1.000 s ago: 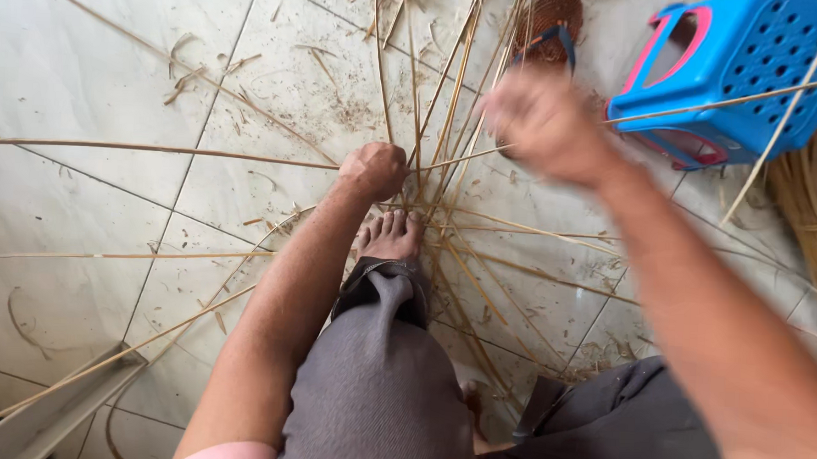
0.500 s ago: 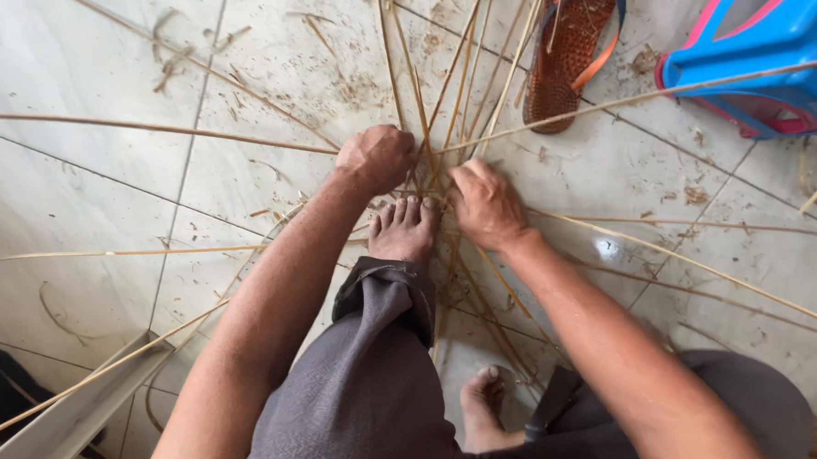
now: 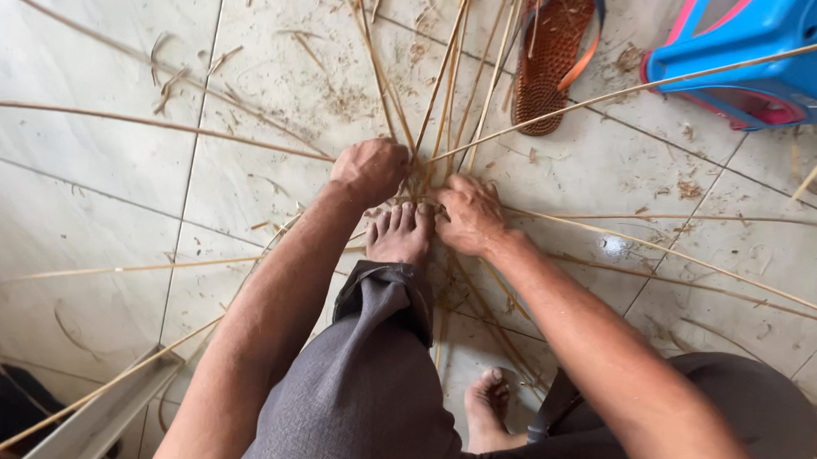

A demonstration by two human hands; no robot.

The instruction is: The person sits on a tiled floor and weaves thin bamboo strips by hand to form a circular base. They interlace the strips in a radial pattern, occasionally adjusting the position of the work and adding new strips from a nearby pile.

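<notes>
Long thin cane strips (image 3: 452, 75) radiate across the tiled floor from a crossing point just beyond my bare foot (image 3: 401, 234). My left hand (image 3: 370, 170) is closed in a fist on the strips at the left of that crossing. My right hand (image 3: 469, 214) presses down with curled fingers on the strips at the right of the crossing, beside my toes. My foot rests on the strips between both hands. Exactly which strips each hand pinches is hidden by the fingers.
An orange-strapped brown sandal (image 3: 552, 57) lies at the top. A blue plastic stool with pink trim (image 3: 765, 52) stands at the top right. My other foot (image 3: 490, 412) is tucked lower down. A grey metal bar (image 3: 107, 409) lies at the bottom left. Shavings litter the pale tiles (image 3: 79, 206).
My right hand came down from near the stool to the crossing beside my toes. My left hand stayed on the strips. The view shifted nearer.
</notes>
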